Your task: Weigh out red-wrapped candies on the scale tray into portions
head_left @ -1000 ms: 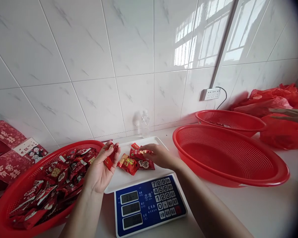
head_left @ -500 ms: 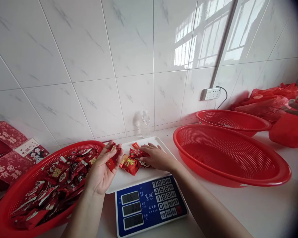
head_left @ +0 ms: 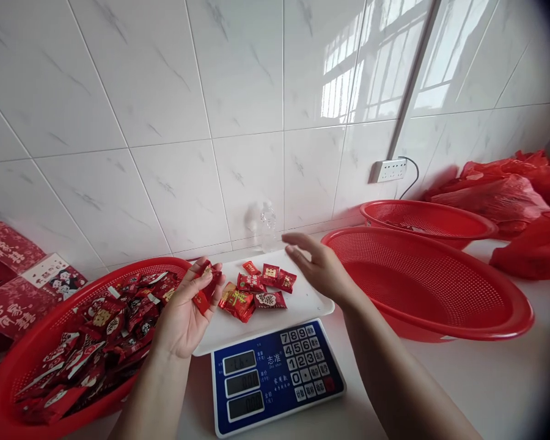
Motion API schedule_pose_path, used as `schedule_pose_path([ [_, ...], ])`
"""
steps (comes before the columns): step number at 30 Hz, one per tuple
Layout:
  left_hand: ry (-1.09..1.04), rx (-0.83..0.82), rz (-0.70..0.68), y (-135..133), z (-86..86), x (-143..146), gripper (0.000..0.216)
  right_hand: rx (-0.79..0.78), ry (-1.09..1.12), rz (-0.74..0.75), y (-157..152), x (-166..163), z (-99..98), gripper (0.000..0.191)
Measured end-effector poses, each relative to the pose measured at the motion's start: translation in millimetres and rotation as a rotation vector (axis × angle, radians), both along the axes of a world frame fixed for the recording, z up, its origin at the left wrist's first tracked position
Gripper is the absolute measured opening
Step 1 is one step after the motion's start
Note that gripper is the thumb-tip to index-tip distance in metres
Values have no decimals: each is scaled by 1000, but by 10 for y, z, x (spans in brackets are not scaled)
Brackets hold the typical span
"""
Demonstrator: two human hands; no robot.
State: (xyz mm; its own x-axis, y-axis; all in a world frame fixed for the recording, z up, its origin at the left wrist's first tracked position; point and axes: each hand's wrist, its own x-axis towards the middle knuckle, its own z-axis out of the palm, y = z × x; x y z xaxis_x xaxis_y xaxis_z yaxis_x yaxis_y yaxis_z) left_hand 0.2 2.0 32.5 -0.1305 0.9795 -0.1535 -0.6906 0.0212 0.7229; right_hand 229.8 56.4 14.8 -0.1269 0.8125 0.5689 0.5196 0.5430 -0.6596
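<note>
Red candy packets (head_left: 203,299) are held in my left hand (head_left: 186,311), its fingers curled round them above the left side of the scale's white tray (head_left: 229,333). My right hand (head_left: 319,266) hovers over the tray's right side with its fingers apart and nothing in it. Several wrapped candies (head_left: 269,300) in red and dark red lie in a loose group on the tray between my hands. In front of the tray is the blue panel of the digital scale (head_left: 279,379), with its number keys and three small displays.
At left stands a red oval basket (head_left: 160,264) full of candy packets, with red printed boxes (head_left: 9,299) beyond it. Two red baskets (head_left: 421,287) are on the right. Red plastic bags (head_left: 499,201) lie behind them. A clear bottle (head_left: 268,226) stands by the wall.
My right hand has lifted off the candies and moved right, leaving them on the tray. My left hand keeps its packets. Another person's hand at the far right has left the view.
</note>
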Motion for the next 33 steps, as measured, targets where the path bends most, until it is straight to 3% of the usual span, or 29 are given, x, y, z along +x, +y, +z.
schedule_pose_path([
  [3, -2, -3, -6, -2, -10, -4, 30, -220, -337, 49, 67, -9, -111, 27],
  [7, 6, 9, -10, -6, -22, -10, 31, -267, -568, 74, 176, -144, -324, 22],
  [12, 24, 10, -6, -17, -8, 1, 31, -221, -531, 59, 228, -240, -412, 24],
  [16, 21, 7, -14, -8, -10, 3, 31, -209, -455, 95, 188, -203, -332, 28],
  [21, 111, 59, -40, -8, -62, 15, 29, -173, -176, 90, 54, -198, -184, 28],
  [25, 339, 197, -96, -58, -99, 96, 37, -214, 32, 261, -110, -241, -26, 27],
  [28, 466, 253, -37, -89, -104, 163, 44, -239, 146, 457, -343, -227, 154, 24],
  [31, 528, 282, 64, -86, -96, 168, 45, -269, 104, 728, -664, -157, 258, 27],
  [33, 552, 292, 80, -74, -88, 136, 46, -237, 33, 814, -858, -89, 160, 32],
])
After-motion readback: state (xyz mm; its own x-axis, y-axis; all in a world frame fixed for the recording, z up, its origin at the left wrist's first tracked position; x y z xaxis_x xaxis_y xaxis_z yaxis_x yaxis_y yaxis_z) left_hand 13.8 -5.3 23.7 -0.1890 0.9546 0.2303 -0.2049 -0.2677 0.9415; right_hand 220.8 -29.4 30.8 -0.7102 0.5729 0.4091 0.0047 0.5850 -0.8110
